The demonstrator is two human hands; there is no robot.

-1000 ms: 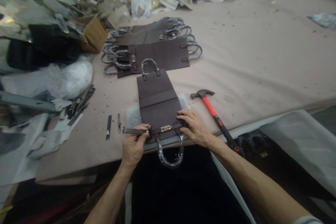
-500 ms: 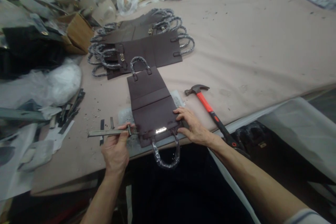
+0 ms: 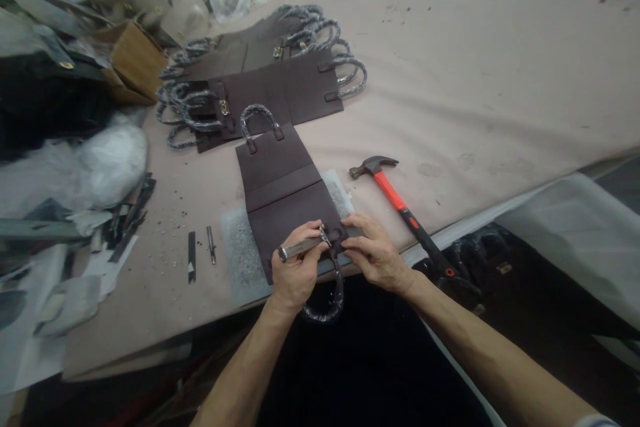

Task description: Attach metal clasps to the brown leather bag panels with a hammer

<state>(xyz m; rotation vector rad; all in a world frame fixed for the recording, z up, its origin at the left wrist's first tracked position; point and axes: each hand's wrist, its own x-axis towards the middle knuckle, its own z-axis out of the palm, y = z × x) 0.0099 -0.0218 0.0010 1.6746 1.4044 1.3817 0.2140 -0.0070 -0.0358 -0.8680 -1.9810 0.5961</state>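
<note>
A dark brown leather handbag panel [image 3: 275, 200] lies unfolded along the table's front edge. One of its plastic-wrapped handles [image 3: 323, 315] hangs over that edge, and the other lies at the far end. My left hand [image 3: 297, 273] is closed around a two-pronged metal hand tool [image 3: 300, 248], held slanting over the near right part of the panel, its tip beside the metal fitting. My right hand [image 3: 377, 253] is closed at the panel's right edge, gripping a short dark bar-like piece [image 3: 355, 232]; its fingertips touch the leather. The fingers partly hide the fitting and the tool's tip.
Under the panel is a speckled pale slab [image 3: 240, 253]. A claw hammer [image 3: 393, 193] lies to the right. On the left are a metal rod [image 3: 211, 245] and a dark strip [image 3: 192, 257]. Behind, several handbag panels [image 3: 270, 93] are stacked; scraps and plastic bags crowd the left.
My left hand has moved right with the metal tool, from beside the panel's left edge to above its near right part. My right hand has stayed at the right edge.
</note>
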